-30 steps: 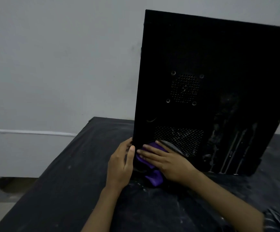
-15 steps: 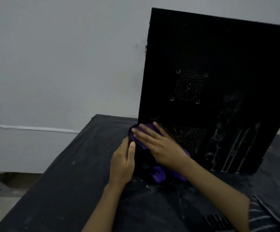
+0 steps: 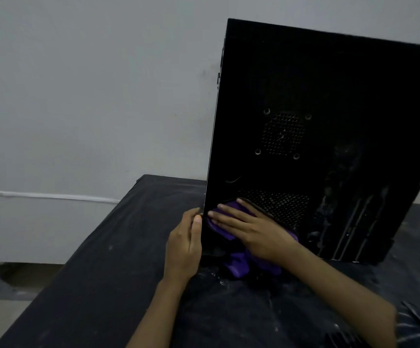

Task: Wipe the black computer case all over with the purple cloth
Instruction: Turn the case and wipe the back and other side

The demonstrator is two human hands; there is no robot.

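The black computer case (image 3: 329, 101) stands upright on a dusty black table (image 3: 98, 259), its back panel with two mesh vents facing me. My right hand (image 3: 251, 229) lies flat with straight fingers on the purple cloth (image 3: 225, 229), pressing it against the case's lower left corner beside the lower vent. A bunch of the cloth hangs down under my wrist to the table. With fingers and thumb straight, my left hand (image 3: 183, 244) rests along the case's left edge near the bottom.
A plain grey wall (image 3: 90, 84) is close behind the table. The table's left edge (image 3: 60, 272) drops to the floor. Pale dust streaks mark the case's lower right part (image 3: 354, 222) and the table top near me. A striped sleeve (image 3: 414, 330) shows at the bottom right.
My right hand swept the cloth up the case's left edge, then came back down a little beside the lower vent. My left hand stayed on the edge.
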